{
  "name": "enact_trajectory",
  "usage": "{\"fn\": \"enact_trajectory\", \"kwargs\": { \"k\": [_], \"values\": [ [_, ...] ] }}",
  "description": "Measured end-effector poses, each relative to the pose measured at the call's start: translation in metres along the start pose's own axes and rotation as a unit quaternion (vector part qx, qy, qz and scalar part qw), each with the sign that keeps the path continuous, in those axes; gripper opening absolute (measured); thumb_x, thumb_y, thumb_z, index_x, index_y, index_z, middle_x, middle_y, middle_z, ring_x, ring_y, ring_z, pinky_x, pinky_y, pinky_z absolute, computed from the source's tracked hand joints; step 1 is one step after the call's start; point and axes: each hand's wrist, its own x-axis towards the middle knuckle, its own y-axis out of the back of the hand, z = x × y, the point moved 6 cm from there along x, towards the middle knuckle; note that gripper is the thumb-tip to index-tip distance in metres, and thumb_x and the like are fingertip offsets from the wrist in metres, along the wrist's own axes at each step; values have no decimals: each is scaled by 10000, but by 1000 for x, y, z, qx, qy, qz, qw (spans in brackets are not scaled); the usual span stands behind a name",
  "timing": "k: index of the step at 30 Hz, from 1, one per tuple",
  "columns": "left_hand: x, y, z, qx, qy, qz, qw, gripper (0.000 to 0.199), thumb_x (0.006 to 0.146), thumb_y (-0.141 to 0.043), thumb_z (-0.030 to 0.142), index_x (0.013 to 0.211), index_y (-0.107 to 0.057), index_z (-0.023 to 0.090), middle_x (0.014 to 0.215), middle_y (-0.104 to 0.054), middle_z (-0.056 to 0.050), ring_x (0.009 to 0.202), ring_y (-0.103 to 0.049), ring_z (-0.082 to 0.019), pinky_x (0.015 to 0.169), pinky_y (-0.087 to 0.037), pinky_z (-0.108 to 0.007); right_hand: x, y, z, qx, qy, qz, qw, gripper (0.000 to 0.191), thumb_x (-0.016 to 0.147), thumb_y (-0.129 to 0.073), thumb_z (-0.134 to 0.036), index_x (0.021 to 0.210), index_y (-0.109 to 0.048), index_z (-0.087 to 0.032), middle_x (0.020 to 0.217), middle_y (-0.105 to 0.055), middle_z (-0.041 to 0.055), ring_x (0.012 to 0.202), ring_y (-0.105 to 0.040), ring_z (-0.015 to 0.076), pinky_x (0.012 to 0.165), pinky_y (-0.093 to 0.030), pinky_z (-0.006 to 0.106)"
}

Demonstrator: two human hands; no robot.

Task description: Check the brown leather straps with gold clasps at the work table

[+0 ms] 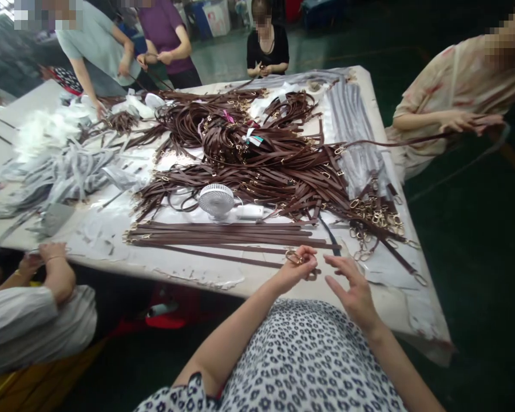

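Observation:
My left hand (299, 268) is closed at the front edge of the table, with a brass-coloured metal loop (292, 257) showing at its fingers. Whether the loop belongs to a clasp or to something else, I cannot tell. Just to its right is my right hand (351, 289), fingers apart and holding nothing. Several brown straps (223, 234) with gold-coloured hardware lie side by side to the left of my hands. One front strap (223, 256) runs toward my left hand, which hides part of it.
A large heap of brown straps (240, 149) covers the middle of the table (412, 309). A small white fan (217, 200) stands before it. Wrapped grey strips (352, 126) and metal clasps (375, 214) lie right. Co-workers surround the table; one holds a strap (395, 143) at right.

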Motion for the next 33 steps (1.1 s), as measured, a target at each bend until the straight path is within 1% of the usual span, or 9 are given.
{"fn": "enact_trajectory", "kwargs": {
  "k": [3, 8, 11, 15, 18, 20, 24, 30, 33],
  "values": [
    [-4, -9, 6, -8, -17, -30, 999, 503, 687, -888, 404, 1028, -584, 194, 827, -528, 33, 767, -598, -103, 722, -494, -244, 21, -9, -23, 34, 30, -15, 999, 409, 936, -635, -355, 1342, -596, -330, 1250, -616, 67, 1139, -568, 258, 894, -518, 402],
    [-9, 1, 37, -128, -31, -17, 991, 433, 773, -831, 365, 1095, -582, 218, 781, -511, 50, 682, -567, -79, 667, -513, -219, 19, -23, 5, 175, -56, -125, 975, 593, 859, -740, -380, 1413, -543, -303, 1457, -534, 70, 1353, -459, 292, 1122, -397, 469],
    [-3, 26, 50, -215, -59, 70, 972, 346, 837, -776, 365, 1097, -623, 195, 870, -585, 13, 701, -557, -54, 617, -479, -148, 2, -43, 29, 341, -193, -204, 897, 349, 764, -858, -304, 1070, -741, -184, 991, -731, 74, 993, -650, 250, 956, -502, 393],
    [3, 39, 28, -184, -10, 131, 974, 352, 871, -726, 449, 1078, -669, 170, 1172, -671, -85, 996, -656, -121, 843, -525, -206, 2, -51, 49, 495, -269, -67, 823, 218, 883, -744, -429, 938, -695, -224, 638, -572, -37, 679, -597, 151, 674, -541, 284],
    [-8, 14, -4, -30, 109, -16, 993, 524, 849, -700, 574, 1175, -673, 165, 1258, -685, -148, 1068, -687, -212, 908, -520, -313, 15, -44, 66, 572, -278, 59, 770, 120, 918, -704, -368, 953, -646, -269, 678, -535, -64, 705, -591, 109, 733, -575, 253],
    [-24, -4, -20, 52, 173, -126, 975, 609, 885, -598, 649, 1201, -670, 134, 1170, -729, -188, 981, -721, -229, 872, -523, -332, 24, -37, 75, 605, -280, 113, 737, 39, 955, -631, -240, 920, -631, -257, 680, -530, -64, 681, -587, 87, 734, -585, 229],
    [-39, -8, -21, 49, 185, -132, 972, 598, 900, -595, 606, 1244, -634, 119, 1067, -764, -198, 837, -742, -199, 748, -532, -274, 27, -25, 90, 631, -290, 189, 695, 234, 1007, -467, -121, 873, -620, -239, 698, -576, -51, 700, -623, 67, 756, -601, 199],
    [-26, 11, -24, 99, 138, -46, 984, 512, 888, -660, 442, 1282, -650, 115, 1022, -778, -166, 750, -719, -133, 680, -526, -205, 2, -21, 98, 606, -325, 202, 697, 112, 947, -606, -199, 868, -662, -254, 824, -698, -26, 914, -700, 114, 880, -616, 267],
    [-21, 19, -15, 219, 38, 22, 975, 417, 921, -606, 348, 1260, -679, 116, 1005, -783, -147, 745, -715, -145, 735, -564, -260, -17, -12, 100, 491, -351, 111, 790, 169, 933, -621, -371, 982, -719, -241, 1017, -742, 51, 988, -709, 206, 841, -628, 365]
  ]
}}
